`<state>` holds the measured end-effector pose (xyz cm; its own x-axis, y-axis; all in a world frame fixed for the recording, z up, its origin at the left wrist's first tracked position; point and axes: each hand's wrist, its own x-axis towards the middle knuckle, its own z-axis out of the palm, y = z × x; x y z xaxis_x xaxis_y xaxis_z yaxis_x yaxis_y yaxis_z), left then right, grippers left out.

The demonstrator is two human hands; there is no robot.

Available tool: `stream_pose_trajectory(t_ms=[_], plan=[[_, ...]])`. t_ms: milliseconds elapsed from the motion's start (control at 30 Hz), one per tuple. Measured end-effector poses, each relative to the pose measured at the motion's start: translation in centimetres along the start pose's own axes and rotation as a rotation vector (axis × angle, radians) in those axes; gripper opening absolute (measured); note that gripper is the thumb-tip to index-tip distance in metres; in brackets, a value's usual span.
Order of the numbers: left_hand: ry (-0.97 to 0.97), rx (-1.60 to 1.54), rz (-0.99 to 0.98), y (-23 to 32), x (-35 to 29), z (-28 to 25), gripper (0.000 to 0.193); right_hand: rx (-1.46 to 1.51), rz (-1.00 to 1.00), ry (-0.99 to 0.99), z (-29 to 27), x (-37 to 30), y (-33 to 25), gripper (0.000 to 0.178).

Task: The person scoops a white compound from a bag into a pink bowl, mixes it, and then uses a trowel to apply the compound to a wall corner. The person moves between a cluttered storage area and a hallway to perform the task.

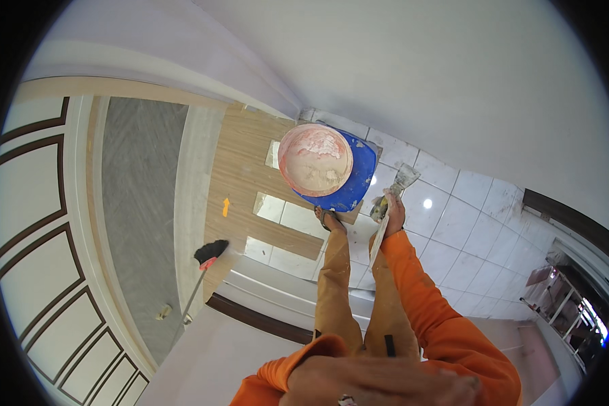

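My right hand [395, 215] is closed around a putty knife [406, 177], its broad blade smeared with pale filler and pointing away from me. A long, pale, thin-edged tool [379, 237], seen nearly edge-on, lies along the same hand; its kind is unclear. My left hand [386, 380] is large and blurred at the lower edge, close to the camera, and its fingers cannot be made out. Ahead of my feet, a round pinkish bucket [285, 177] of pale filler paste [317, 162] rests on a paint-spattered blue stool [364, 166].
White floor tiles [467, 223] run to the right beside a pale wall [440, 74]. Wood-look boards [243, 176] cover the left floor. A black-bristled broom [212, 252] leans there. Dark-trimmed white panels [37, 176] stand far left, a metal rack [568, 304] far right.
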<state>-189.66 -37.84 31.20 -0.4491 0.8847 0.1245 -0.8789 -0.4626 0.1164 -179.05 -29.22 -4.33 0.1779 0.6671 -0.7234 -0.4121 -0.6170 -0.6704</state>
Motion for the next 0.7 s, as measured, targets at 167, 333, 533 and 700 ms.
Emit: stream_pose_trajectory(t_ms=[167,333,533,700], plan=[[0.183,0.686,-0.357,1.3,5.2,-6.1,0.069,0.072,-0.041,0.051,-0.4,-0.7,-1.1,0.022],[-0.486,1.686,-0.675,3.2,0.8,-15.6,0.078,0.308,0.135,0.025,1.9,-2.8,-3.0,0.021],[0.057,1.434,-0.674,3.1,-4.4,-21.1,0.039,0.452,0.334,-0.23,2.8,-5.1,-2.0,0.026],[0.47,1.133,-0.4,4.1,-6.1,-24.8,0.017,0.371,0.351,-0.126,5.0,-7.8,-0.3,0.019]])
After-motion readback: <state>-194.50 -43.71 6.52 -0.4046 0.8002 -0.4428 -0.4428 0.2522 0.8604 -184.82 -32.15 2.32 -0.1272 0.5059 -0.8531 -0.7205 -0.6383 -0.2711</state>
